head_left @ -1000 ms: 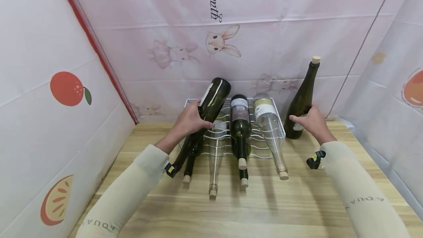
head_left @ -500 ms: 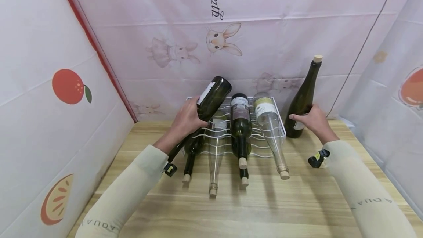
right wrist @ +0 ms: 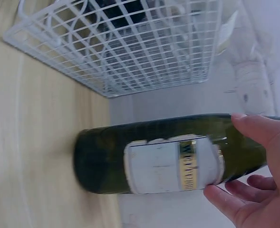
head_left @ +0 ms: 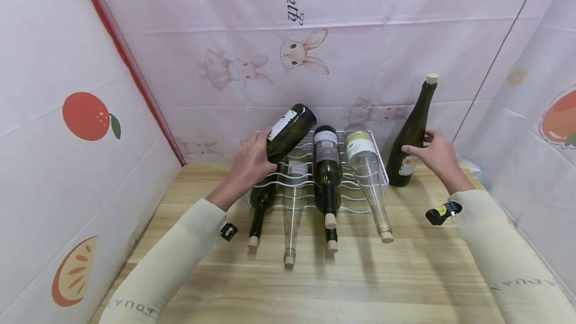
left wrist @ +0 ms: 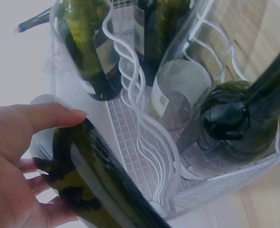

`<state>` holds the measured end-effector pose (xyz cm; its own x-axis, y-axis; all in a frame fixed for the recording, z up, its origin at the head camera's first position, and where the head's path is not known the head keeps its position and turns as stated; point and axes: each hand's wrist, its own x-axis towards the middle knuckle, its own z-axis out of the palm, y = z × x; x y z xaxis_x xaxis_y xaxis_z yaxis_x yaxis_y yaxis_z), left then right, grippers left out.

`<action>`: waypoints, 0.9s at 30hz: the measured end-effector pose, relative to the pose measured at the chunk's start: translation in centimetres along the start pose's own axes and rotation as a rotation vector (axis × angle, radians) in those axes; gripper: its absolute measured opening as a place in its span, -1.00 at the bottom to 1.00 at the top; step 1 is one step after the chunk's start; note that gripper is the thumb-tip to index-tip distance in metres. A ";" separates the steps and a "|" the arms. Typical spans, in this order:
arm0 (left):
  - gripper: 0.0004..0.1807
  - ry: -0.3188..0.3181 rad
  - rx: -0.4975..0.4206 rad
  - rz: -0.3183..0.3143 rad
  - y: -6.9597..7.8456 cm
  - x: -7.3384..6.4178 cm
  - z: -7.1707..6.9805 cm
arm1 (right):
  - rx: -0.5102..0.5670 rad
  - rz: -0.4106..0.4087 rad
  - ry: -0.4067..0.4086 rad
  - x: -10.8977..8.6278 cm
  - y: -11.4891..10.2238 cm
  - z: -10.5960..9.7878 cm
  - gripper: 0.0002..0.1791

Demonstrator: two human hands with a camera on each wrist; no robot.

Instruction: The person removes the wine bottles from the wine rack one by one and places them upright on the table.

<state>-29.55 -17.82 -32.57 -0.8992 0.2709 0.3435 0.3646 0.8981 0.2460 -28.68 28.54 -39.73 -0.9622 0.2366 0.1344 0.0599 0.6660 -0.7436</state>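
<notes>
At the far left, the side wall carried a printed red fruit (head_left: pixel 86 116) above a printed fruit slice (head_left: pixel 74 270). The left hand (head_left: pixel 252 156) was wrapped round a tilted dark bottle (head_left: pixel 293 131), which was held above the left part of the white wire rack (right wrist: pixel 154 57), its base raised toward the back wall; its neck was hidden behind the hand and forearm in the head view. Below it in the rack lay a corked dark bottle (head_left: pixel 257 221), and next to that a clear bottle (head_left: pixel 292 221). In the middle, a labelled bottle (head_left: pixel 327 154) lay above another dark bottle (head_left: pixel 331 235), both necks pointing forward. A second clear bottle (head_left: pixel 368 179), with a yellow and white label, slanted along the rack's right side. Just beside the rack, a corked green bottle (head_left: pixel 407 149) stood nearly upright on the worktop (head_left: pixel 252 294), its label reddish-gold and white, and the right hand (head_left: pixel 438 156) gripped it between thumb and fingers.
</notes>
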 end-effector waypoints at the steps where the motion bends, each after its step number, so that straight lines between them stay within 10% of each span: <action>1: 0.07 0.005 0.010 0.004 0.0 0.0 0.0 | 0.003 0.001 0.004 0.0 -0.2 -0.2 0.16; 27: -0.07 0.212 0.197 0.202 -1.4 -0.7 0.0 | -0.004 -0.107 0.110 -2.6 -3.7 -1.9 -0.19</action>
<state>-29.40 -19.27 -33.14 -0.7355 0.3907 0.5535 0.4582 0.8887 -0.0184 -25.87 26.80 -36.10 -0.9283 0.2403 0.2839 -0.0401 0.6941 -0.7187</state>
